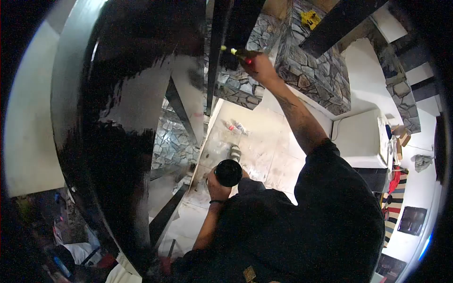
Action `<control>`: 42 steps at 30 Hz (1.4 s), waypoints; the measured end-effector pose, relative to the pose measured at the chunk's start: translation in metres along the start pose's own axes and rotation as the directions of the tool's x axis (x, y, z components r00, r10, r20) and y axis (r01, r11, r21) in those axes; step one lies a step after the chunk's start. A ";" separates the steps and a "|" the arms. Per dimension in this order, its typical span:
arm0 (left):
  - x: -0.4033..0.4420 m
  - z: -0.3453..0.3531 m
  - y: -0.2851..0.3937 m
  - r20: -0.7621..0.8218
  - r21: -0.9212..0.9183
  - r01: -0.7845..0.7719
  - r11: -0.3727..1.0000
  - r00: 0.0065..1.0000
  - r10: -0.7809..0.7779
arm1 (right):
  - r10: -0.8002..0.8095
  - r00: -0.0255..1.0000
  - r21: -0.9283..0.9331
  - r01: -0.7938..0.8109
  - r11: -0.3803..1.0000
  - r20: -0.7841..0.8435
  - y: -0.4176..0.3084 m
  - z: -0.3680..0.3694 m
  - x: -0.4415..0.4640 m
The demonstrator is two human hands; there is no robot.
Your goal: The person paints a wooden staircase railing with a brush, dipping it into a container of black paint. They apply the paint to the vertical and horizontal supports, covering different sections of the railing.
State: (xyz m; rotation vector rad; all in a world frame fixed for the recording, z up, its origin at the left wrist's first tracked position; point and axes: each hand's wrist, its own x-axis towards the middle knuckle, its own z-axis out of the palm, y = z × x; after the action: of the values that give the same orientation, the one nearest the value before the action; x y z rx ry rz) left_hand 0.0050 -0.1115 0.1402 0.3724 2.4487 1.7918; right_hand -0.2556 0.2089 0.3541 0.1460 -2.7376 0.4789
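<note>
My left hand [219, 188] is wrapped around a round paint can [228, 173] with a dark inside, held upright in front of my body. My right hand [258, 68] is stretched up and forward, closed on a slim paintbrush [234, 51] with yellow and red parts. Its bristles are hard to make out against the dark beam [217, 56] beside them. To the left stands a large glossy black panel [127, 155] with streaky, uneven brush marks and greyer patches.
Stone-clad walls [311, 75] stand ahead and to the right, with a yellow crumpled item [310, 20] on top. Below is a stained light tiled floor [255, 122] with small litter. A white appliance [358, 137] is at the right. Dark slanting beams [181, 111] cross at the left.
</note>
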 end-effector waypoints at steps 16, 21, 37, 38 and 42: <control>0.008 0.005 0.016 -0.013 -0.039 0.002 0.999 1.000 -0.002 | -0.110 0.991 -0.151 0.098 0.984 -0.071 -0.009 -0.067 0.011; 0.010 0.003 0.029 -0.026 -0.031 0.053 0.998 0.998 -0.054 | -0.083 0.995 -0.103 0.089 0.991 0.056 0.024 -0.006 0.032; 0.023 0.014 0.034 -0.059 -0.065 0.046 0.997 0.997 -0.050 | -0.246 0.969 -0.201 0.242 0.949 0.008 -0.004 -0.061 0.042; 0.022 0.013 0.035 -0.050 -0.042 0.040 0.998 0.998 -0.042 | -0.173 0.985 -0.139 0.169 0.976 -0.017 -0.003 -0.059 0.048; 0.020 0.016 0.026 -0.033 0.042 0.038 0.998 0.999 -0.036 | -0.096 0.981 0.012 0.099 0.995 -0.167 0.002 -0.082 0.078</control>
State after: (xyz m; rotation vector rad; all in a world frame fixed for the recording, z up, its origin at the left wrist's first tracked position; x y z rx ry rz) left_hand -0.0074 -0.0838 0.1616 0.3015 2.5022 1.7471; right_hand -0.3018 0.2361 0.4544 0.2334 -2.5493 0.4695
